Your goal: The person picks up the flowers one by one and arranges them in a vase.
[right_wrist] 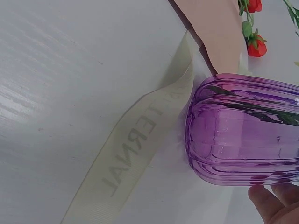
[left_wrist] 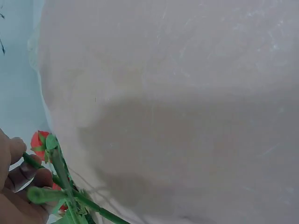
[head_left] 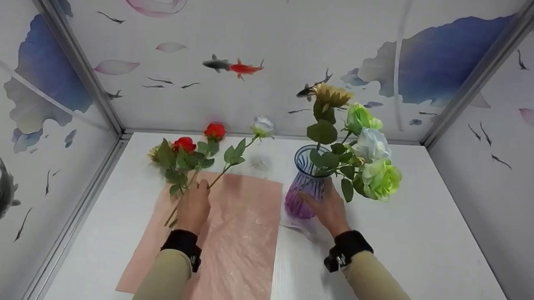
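Observation:
My left hand [head_left: 194,208] pinches the green stem [left_wrist: 105,213] of a white rose [head_left: 262,127] between thumb and fingers. Beside it, two red roses [head_left: 185,144] and a yellow flower [head_left: 154,154] lie with leafy stems crossing near that hand. At the right, my right hand [head_left: 332,208] grips a ribbed glass vase [head_left: 301,198], blue at the rim and purple below. In the right wrist view, fingertips [right_wrist: 265,200] rest against the purple glass. The vase holds a yellow sunflower [head_left: 331,96], light green roses [head_left: 381,179] and a pale blue rose [head_left: 372,144], leaning right.
Pink wrapping paper [head_left: 239,240] lies on the white table [head_left: 407,258] under my left hand. A cream ribbon [right_wrist: 135,144] with printed letters runs beside the vase's base. Printed panels [head_left: 237,25] with metal edge strips enclose the back and both sides.

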The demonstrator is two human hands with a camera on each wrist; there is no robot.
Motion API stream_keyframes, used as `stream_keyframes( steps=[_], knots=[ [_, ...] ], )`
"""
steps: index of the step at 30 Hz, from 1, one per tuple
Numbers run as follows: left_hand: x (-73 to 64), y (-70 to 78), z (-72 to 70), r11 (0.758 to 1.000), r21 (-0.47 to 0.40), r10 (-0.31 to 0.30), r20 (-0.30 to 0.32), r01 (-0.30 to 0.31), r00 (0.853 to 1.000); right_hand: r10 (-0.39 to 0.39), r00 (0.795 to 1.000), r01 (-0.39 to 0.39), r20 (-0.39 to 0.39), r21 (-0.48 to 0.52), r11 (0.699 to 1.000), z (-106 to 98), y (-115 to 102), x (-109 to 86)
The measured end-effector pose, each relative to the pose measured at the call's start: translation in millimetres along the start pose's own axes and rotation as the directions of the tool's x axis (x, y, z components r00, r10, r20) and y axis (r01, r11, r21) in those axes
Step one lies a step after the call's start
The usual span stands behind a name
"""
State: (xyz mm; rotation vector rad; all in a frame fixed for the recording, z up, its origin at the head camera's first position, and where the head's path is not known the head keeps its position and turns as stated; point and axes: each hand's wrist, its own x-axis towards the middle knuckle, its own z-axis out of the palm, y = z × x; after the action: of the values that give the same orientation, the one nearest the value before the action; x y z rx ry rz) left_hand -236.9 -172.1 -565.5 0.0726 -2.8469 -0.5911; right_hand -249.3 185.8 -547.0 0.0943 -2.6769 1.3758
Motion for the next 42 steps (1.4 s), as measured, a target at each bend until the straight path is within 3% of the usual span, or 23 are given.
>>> stream_keyframes(
  steps=[5, 11, 13, 17, 18, 19, 23, 27, 33, 36, 38, 42],
  knots=[
    [4.9, 6.1, -4.6, 0.999, 0.005, 0.038, -0.063, -0.038, 0.997, 0.009, 1.000, -0.009, 0.008, 0.001, 1.000, 1, 1, 0.8],
    [8.5, 16.1, -11.2, 0.995, -0.071, 0.066, -0.129, -0.076, 0.989, 0.024, 0.999, -0.024, 0.027, 0.009, 1.000, 1, 2, 1.2],
    [9.4, 18.4, -11.4, 0.990, -0.069, 0.106, -0.189, -0.121, 0.976, 0.030, 0.999, -0.030, 0.032, 0.009, 1.000, 1, 2, 1.0],
    [12.3, 23.6, -10.4, 0.976, -0.054, 0.185, -0.321, -0.212, 0.929, 0.037, 0.999, -0.037, 0.039, 0.011, 0.999, 1, 4, 0.8],
    [13.1, 26.0, -10.9, 0.974, -0.057, 0.189, -0.333, -0.220, 0.924, 0.037, 0.999, -0.037, 0.039, 0.011, 0.999, 1, 4, 0.8],
    [13.7, 28.6, -11.9, 0.972, -0.070, 0.188, -0.337, -0.223, 0.923, 0.038, 0.998, -0.039, 0.041, 0.010, 0.999, 1, 4, 1.2],
    [16.0, 42.1, -21.1, 0.969, -0.167, 0.127, -0.289, -0.181, 0.949, 0.040, 0.998, -0.040, 0.042, 0.014, 0.999, 2, 5, 1.7],
    [17.8, 54.8, -30.9, 0.941, -0.313, 0.057, -0.230, -0.129, 0.971, 0.044, 0.998, -0.045, 0.038, 0.017, 0.999, 2, 5, 2.0],
    [18.4, 71.9, -43.8, 0.874, -0.475, 0.010, -0.201, -0.106, 0.980, 0.039, 0.999, -0.039, 0.028, 0.005, 0.999, 2, 5, 2.1],
    [18.6, 78.7, -48.7, 0.824, -0.557, -0.002, -0.189, -0.105, 0.982, 0.036, 0.999, -0.037, 0.029, 0.003, 0.999, 2, 5, 2.0],
    [19.1, 82.1, -50.7, 0.779, -0.620, -0.012, -0.171, -0.097, 0.985, 0.037, 0.999, -0.036, 0.031, -0.003, 0.999, 2, 5, 2.0],
    [20.2, 87.8, -54.4, 0.645, -0.761, -0.039, -0.132, -0.076, 0.990, 0.036, 0.999, -0.036, 0.033, -0.003, 0.999, 2, 5, 1.9]
  ],
)
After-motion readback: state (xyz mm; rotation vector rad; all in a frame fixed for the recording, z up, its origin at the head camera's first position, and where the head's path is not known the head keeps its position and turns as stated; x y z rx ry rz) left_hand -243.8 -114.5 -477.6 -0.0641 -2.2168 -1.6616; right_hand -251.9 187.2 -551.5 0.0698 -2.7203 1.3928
